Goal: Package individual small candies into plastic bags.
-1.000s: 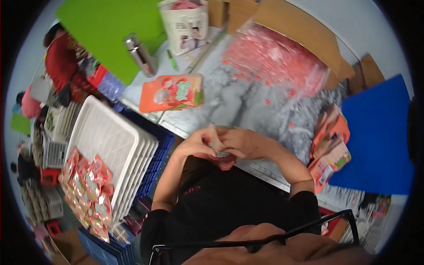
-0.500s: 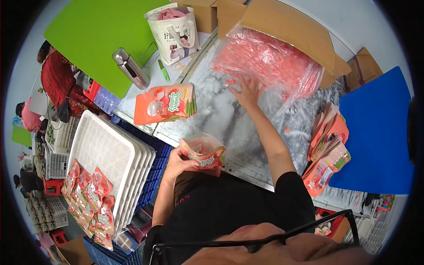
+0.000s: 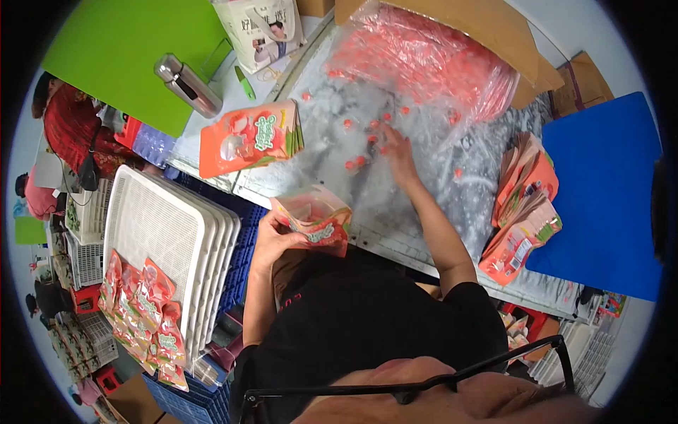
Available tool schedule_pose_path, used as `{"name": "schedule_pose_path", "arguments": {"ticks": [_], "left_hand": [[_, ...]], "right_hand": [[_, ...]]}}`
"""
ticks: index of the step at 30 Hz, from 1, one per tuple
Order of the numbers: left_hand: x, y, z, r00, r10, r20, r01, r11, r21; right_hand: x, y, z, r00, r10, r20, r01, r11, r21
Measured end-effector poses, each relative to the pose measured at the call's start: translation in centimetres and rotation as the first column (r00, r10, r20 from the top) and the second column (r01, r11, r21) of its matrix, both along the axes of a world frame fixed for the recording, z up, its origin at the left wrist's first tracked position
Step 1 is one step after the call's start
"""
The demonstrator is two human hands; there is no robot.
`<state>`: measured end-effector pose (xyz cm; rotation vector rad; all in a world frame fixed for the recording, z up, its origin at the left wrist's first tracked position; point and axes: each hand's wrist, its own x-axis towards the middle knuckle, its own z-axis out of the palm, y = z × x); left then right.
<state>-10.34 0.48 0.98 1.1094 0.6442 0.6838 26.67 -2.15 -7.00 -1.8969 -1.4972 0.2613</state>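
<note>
Tabletop [image 3: 332, 173]: red pieces [image 3: 372, 138] perhaps touching fingers [image 3: 394, 139].

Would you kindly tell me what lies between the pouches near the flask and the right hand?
In the head view, small red pieces lie scattered on the table between those pouches and the right hand.

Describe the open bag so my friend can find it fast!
Start at the big grey table. At its near edge, the person's left hand grips an orange-red pouch. Unlike the flat stack of pouches beyond it, this one is held up, with its mouth gaping open.
</note>
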Motion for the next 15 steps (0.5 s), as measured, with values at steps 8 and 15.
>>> {"name": "schedule_pose_path", "arguments": {"ticks": [8, 15], "left_hand": [[-1.2, -0.5, 0.1, 0.998, 0.052, 0.044, -0.051, 0.999, -0.018], [-3.3, -0.5, -0.2, 0.995, 0.079, -0.066, -0.079, 0.997, 0.008]], "right_hand": [[0.3, -2.4, 0.6, 0.994, 0.100, -0.033, -0.094, 0.983, 0.161], [-2.9, -2.0, 1.5, 0.931, 0.090, 0.355, -0.079, 0.996, -0.046]]}}
